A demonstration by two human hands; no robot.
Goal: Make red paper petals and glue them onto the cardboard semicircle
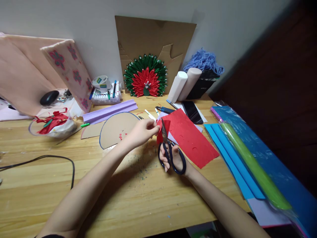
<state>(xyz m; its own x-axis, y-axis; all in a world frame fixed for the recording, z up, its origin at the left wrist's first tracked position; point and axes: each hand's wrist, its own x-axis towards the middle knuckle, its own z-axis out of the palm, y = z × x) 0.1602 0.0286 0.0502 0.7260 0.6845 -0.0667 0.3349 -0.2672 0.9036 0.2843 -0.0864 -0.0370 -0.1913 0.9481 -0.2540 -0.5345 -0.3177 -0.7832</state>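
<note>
Perhaps red paper (167, 126) (partly behind fingers (154, 130))

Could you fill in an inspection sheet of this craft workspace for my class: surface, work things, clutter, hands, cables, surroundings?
Surface: wooden table, with small dark flecks in front of the hands.
Work things: scissors over a small red piece; larger red sheet beside them.
Clutter: purple strip, rounded cardboard piece, clear bowl with red scraps, box of pens.
Hands: left hand pinches the small red piece; right hand holds the scissors by the handles.
Cables: one black cable on the left of the table, apart from both hands.
Surroundings: pale wall; upright cardboard panel behind a green-and-red decoration.
</note>
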